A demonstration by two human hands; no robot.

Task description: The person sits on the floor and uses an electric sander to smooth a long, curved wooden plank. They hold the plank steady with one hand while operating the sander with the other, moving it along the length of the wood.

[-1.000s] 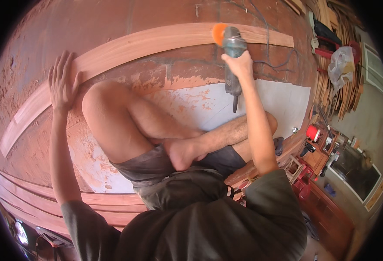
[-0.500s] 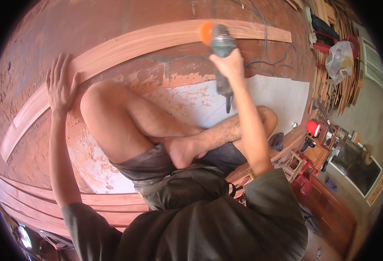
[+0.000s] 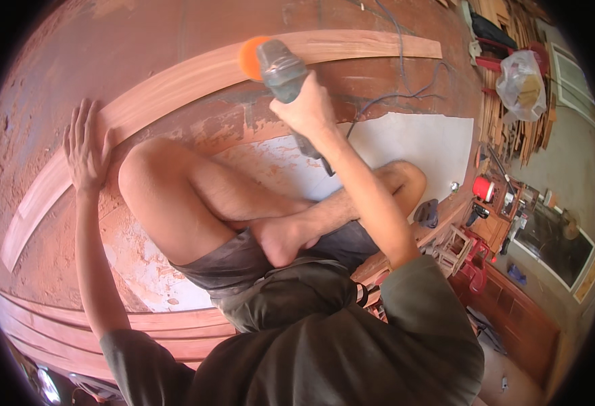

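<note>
A long reddish wooden board (image 3: 182, 78) lies on the dusty floor beyond my crossed legs, bowed by the lens. My left hand (image 3: 86, 149) rests flat across its left part, fingers spread. In my right hand (image 3: 309, 108) is a dark green angle grinder (image 3: 282, 71), my fingers wrapped round its body. Its orange disc (image 3: 251, 59) is over the board right of the middle; whether it touches the wood is hard to tell. The grinder's rear end and cord hang toward my shin, partly hidden by my forearm.
A dark power cord (image 3: 402, 95) curls on the floor at the right. White sheeting (image 3: 412, 139) lies under my legs. More boards (image 3: 176, 318) lie at my left side. Stacked wood strips (image 3: 514, 135), a plastic bag (image 3: 524, 78) and a red spool (image 3: 483, 189) stand at the right.
My right hand has carried the grinder leftward along the board, and the grinder has tilted. My left hand stays on the board. The view has shifted slightly.
</note>
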